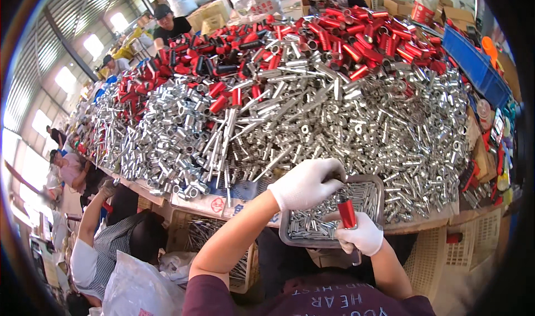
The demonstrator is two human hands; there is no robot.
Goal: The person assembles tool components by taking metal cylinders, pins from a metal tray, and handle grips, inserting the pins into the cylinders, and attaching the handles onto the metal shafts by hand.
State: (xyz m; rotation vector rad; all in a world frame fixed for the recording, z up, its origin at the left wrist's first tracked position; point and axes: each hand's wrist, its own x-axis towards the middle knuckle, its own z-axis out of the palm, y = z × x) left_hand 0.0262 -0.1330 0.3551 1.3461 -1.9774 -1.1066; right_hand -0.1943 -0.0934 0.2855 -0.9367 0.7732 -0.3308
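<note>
Head view, looking down over my own forearms: the thing I am working on is a short red tube (347,213), glossy, round and standing nearly upright, with a dark end showing at its top. It sits just above the near edge of a shallow grey metal tray (380,189) filled with small silvery pins, at the front edge of the bench (223,204). My right hand (361,236), in a white knit glove, has its grip pressed together around the lower part of the red tube, fingers wrapped so the base is covered. My left hand (305,183), also gloved in white, is bent over the top of the tube with the fingers curled down; they touch its upper end, but I cannot tell whether they pinch something small there or only press on it, because the glove hides the fingertips. Beyond the tray the bench carries a huge heap of silver metal tubes (356,121), and farther back a pile of red tubes (356,37) mixed with a few black ones. A blue crate (473,65) stands at the far right. A person in a checked shirt (114,241) bends low at my left, partly cut off by the dark rim of the picture.
</note>
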